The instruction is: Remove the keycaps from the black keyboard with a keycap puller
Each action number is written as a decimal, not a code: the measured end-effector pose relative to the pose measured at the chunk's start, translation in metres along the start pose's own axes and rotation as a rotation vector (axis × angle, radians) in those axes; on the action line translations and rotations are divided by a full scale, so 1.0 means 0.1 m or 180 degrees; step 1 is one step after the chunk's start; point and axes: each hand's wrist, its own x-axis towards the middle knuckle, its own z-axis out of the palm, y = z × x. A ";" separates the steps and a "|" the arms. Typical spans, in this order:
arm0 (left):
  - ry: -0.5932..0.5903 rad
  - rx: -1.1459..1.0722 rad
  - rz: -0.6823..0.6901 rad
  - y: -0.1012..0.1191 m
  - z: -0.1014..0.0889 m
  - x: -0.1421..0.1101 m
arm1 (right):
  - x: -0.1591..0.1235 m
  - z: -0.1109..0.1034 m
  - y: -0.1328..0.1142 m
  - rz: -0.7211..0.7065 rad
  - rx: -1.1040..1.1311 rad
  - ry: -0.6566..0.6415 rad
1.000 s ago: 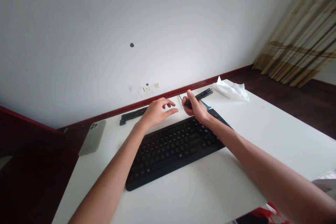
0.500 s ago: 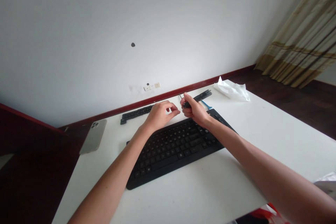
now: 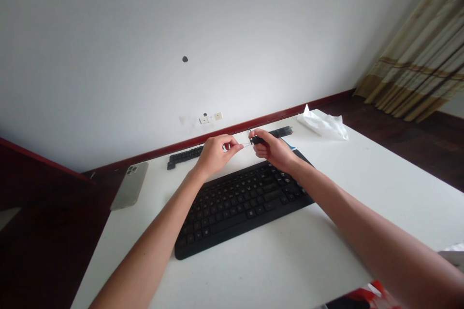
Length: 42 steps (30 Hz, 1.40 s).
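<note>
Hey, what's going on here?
A person is working with both hands just above a black keyboard on a white desk. The right hand grips a black pen-like tool, and the left hand pinches a thin pale strand running toward it. A phone and crumpled tissue lie nearby.

The black tool (image 3: 279, 132) now sits flatter (in the right hand (image 3: 273, 150)).
</note>
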 end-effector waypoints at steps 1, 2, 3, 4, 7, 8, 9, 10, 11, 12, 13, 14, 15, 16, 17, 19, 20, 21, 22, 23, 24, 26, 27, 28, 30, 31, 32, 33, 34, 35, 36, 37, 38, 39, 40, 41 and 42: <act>-0.0028 -0.0045 -0.0023 0.00 0.00 0.00 | 0.00 0.00 0.01 -0.0045 -0.0018 0.0050; -0.0059 -0.0081 -0.0034 0.00 0.00 -0.01 | 0.01 -0.01 0.02 -0.0086 -0.0032 0.0102; -0.0087 -0.0109 -0.0034 0.00 0.00 -0.01 | 0.01 -0.01 0.03 -0.0124 -0.0041 0.0150; -0.0112 -0.0133 -0.0029 0.00 0.01 -0.01 | 0.01 -0.01 0.04 -0.0161 -0.0045 0.0189; -0.0170 -0.0210 -0.0046 0.01 0.03 -0.02 | 0.02 -0.01 0.08 -0.0259 -0.0047 0.0232; -0.0192 -0.0255 -0.0065 0.01 0.03 -0.02 | 0.02 -0.01 0.09 -0.0292 -0.0049 0.0247; -0.0225 -0.0315 -0.0081 0.02 0.03 -0.02 | 0.02 -0.01 0.09 -0.0327 -0.0061 0.0268; -0.0273 -0.0384 -0.0088 0.03 0.02 -0.02 | 0.02 -0.01 0.10 -0.0355 -0.0076 0.0294; -0.0319 -0.0451 -0.0082 0.05 0.02 -0.02 | 0.02 -0.01 0.10 -0.0363 -0.0086 0.0323; -0.0354 -0.0504 -0.0067 0.06 0.02 -0.02 | 0.03 -0.01 0.10 -0.0345 -0.0084 0.0356; -0.0368 -0.0534 -0.0050 0.06 0.02 -0.02 | 0.03 -0.02 0.11 -0.0301 -0.0067 0.0389; -0.0355 -0.0540 -0.0039 0.07 0.02 -0.02 | 0.03 -0.02 0.11 -0.0237 -0.0034 0.0418; -0.0316 -0.0528 -0.0043 0.06 0.03 -0.02 | 0.04 -0.03 0.11 -0.0165 0.0005 0.0436; -0.0269 -0.0508 -0.0059 0.05 0.03 -0.02 | 0.04 -0.04 0.10 -0.0105 0.0035 0.0452; -0.0233 -0.0486 -0.0084 0.04 0.04 -0.02 | 0.04 -0.04 0.10 -0.0060 0.0051 0.0454; -0.0217 -0.0460 -0.0137 0.00 0.05 -0.02 | 0.03 -0.05 0.09 0.0006 0.0068 0.0419; -0.0226 -0.0461 -0.0157 -0.02 0.05 -0.02 | 0.03 -0.04 0.09 0.0030 0.0079 0.0395; -0.0242 -0.0474 -0.0168 -0.04 0.06 -0.02 | 0.03 -0.04 0.08 0.0052 0.0093 0.0372; -0.0257 -0.0496 -0.0173 -0.05 0.06 -0.02 | 0.02 -0.04 0.08 0.0068 0.0111 0.0356; -0.0270 -0.0520 -0.0175 -0.07 0.07 -0.02 | 0.02 -0.04 0.08 0.0079 0.0129 0.0344; -0.0283 -0.0544 -0.0178 -0.08 0.07 -0.02 | 0.02 -0.03 0.08 0.0087 0.0146 0.0341; -0.0307 -0.0584 -0.0190 -0.09 0.08 -0.02 | 0.02 -0.02 0.08 0.0112 0.0176 0.0350; -0.0317 -0.0607 -0.0203 -0.10 0.09 -0.02 | 0.02 -0.02 0.08 0.0128 0.0185 0.0357; -0.0331 -0.0637 -0.0220 -0.11 0.10 -0.01 | 0.02 -0.01 0.08 0.0144 0.0188 0.0366; -0.0369 -0.0732 -0.0259 -0.14 0.12 -0.01 | 0.02 -0.01 0.08 0.0167 0.0177 0.0373; -0.0395 -0.0793 -0.0280 -0.15 0.13 -0.01 | 0.02 -0.01 0.08 0.0176 0.0164 0.0373; -0.0423 -0.0853 -0.0303 -0.16 0.14 -0.01 | 0.02 -0.01 0.08 0.0187 0.0131 0.0381; -0.0451 -0.0900 -0.0327 -0.18 0.15 -0.01 | 0.01 -0.01 0.07 0.0186 0.0055 0.0402; -0.0471 -0.0921 -0.0354 -0.18 0.16 -0.01 | 0.01 -0.02 0.06 0.0162 -0.0093 0.0441; -0.0487 -0.0910 -0.0387 -0.19 0.17 -0.02 | 0.00 -0.03 0.05 0.0104 -0.0327 0.0495; -0.0501 -0.0868 -0.0426 -0.20 0.18 -0.02 | 0.00 -0.04 0.05 0.0006 -0.0627 0.0557; -0.0515 -0.0804 -0.0472 -0.20 0.19 -0.03 | -0.01 -0.05 0.04 -0.0129 -0.0942 0.0622; -0.0536 -0.0726 -0.0519 -0.20 0.20 -0.04 | 0.00 -0.06 0.03 -0.0281 -0.1216 0.0682; -0.0577 -0.0648 -0.0562 -0.19 0.21 -0.05 | 0.00 -0.07 0.03 -0.0426 -0.1393 0.0742; -0.0629 -0.0572 -0.0596 -0.17 0.22 -0.06 | 0.01 -0.08 0.04 -0.0548 -0.1423 0.0813; -0.0681 -0.0482 -0.0615 -0.15 0.22 -0.07 | 0.02 -0.09 0.04 -0.0644 -0.1301 0.0877; -0.0715 -0.0363 -0.0620 -0.12 0.22 -0.08 | 0.04 -0.09 0.04 -0.0712 -0.1068 0.0917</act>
